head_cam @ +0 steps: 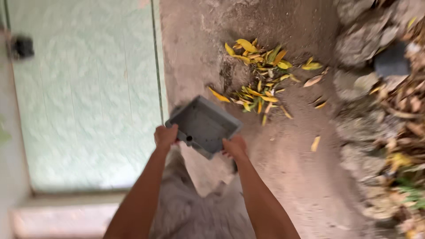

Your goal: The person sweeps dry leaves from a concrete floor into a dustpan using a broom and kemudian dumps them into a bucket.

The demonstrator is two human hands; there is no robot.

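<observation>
I hold a grey plastic dustpan (203,125) with both hands over the dirt ground. My left hand (165,136) grips its near left corner, by the short hollow handle stub. My right hand (234,147) grips its near right edge. The pan looks empty and is tilted toward a pile of yellow and green fallen leaves (259,75) lying just beyond it.
A pale green door or panel (88,97) stands at the left with a step (62,217) below it. Rough stones (363,48) and dry leaf litter (405,132) line the right side. A few stray leaves (315,143) lie on the sandy ground.
</observation>
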